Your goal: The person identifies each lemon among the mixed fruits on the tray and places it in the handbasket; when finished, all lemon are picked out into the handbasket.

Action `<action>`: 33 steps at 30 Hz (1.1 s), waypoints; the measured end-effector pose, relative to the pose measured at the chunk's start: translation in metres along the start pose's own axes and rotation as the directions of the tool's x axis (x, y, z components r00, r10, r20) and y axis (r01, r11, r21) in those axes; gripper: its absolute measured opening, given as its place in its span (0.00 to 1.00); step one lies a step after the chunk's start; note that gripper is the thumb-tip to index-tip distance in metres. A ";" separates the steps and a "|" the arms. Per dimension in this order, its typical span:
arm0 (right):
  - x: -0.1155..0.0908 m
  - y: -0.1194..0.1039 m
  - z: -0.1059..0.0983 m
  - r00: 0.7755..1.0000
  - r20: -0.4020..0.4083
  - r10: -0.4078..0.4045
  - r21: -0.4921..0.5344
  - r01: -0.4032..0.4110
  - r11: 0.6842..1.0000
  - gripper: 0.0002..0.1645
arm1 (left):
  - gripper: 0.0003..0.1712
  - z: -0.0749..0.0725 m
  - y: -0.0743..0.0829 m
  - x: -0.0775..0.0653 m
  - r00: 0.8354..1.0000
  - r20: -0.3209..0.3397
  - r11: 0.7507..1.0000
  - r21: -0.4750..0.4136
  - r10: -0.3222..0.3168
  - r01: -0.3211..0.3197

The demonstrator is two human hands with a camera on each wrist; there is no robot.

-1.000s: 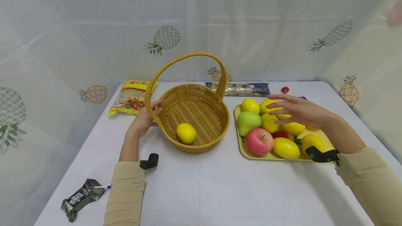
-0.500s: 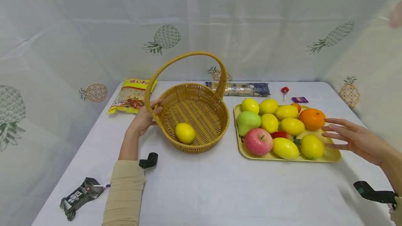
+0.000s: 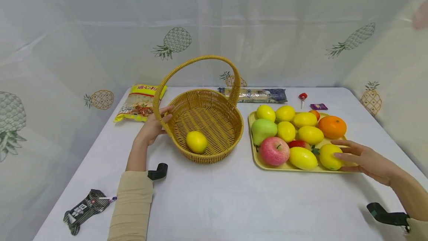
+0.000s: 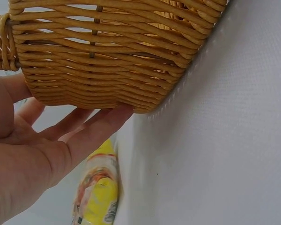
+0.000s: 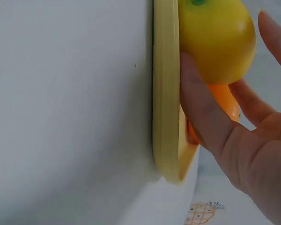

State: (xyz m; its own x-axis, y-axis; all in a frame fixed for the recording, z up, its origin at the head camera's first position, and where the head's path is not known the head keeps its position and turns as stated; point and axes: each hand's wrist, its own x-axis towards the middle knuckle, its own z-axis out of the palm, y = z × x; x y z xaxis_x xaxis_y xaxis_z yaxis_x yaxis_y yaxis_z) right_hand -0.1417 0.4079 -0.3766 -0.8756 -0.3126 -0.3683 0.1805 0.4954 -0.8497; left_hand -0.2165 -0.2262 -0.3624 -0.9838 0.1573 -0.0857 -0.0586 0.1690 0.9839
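My left hand [image 3: 152,128] grips the left side of a woven basket [image 3: 217,124] by the foot of its tall handle. In the left wrist view, fingers [image 4: 96,133] lie against the basket's lower outer wall. A single lemon [image 3: 196,142] lies inside. My right hand [image 3: 374,163] is at the right end of a yellow tray [image 3: 267,166], fingers spread around a rounded lemon [image 3: 329,157]. The right wrist view shows one finger [image 5: 196,89] between this lemon [image 5: 220,42] and the tray's edge, while another stands off from the fruit.
The tray also carries an apple [image 3: 275,151], a green pear [image 3: 263,131], an orange [image 3: 332,127], a strawberry and several lemons. Behind lie a noodle pack [image 3: 260,95], a lollipop [image 3: 302,96] and a purple sweet [image 3: 318,106]. A pasta bag [image 3: 138,103] and black mesh pouch [image 3: 85,209] are at left.
My right hand swung from above the fruit out to the tray's right side, then came back in around the rounded lemon. The left hand and basket have stayed in place.
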 end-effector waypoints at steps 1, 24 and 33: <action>0.001 -0.001 0.002 1.000 0.003 -0.004 -0.011 0.004 1.000 0.28 | 0.29 0.000 0.000 0.000 1.000 0.000 1.000 -0.001 0.000 0.000; 0.014 -0.073 0.000 0.975 -0.115 -0.190 -0.110 0.178 0.978 0.28 | 0.29 0.001 0.001 0.004 1.000 -0.004 1.000 0.009 0.004 -0.004; 0.060 -0.161 0.061 0.955 0.055 -0.291 -0.058 0.294 0.954 0.36 | 0.29 0.002 -0.003 0.002 1.000 -0.007 1.000 -0.002 0.008 -0.008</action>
State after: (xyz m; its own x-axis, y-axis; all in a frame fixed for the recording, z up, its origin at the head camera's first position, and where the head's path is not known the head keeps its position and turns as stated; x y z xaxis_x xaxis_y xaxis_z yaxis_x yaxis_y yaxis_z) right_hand -0.1962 0.2595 -0.2849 -0.8640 -0.4877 -0.1251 -0.1117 0.4279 -0.8969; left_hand -0.2176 -0.2245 -0.3661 -0.9855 0.1517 -0.0763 -0.0507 0.1656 0.9849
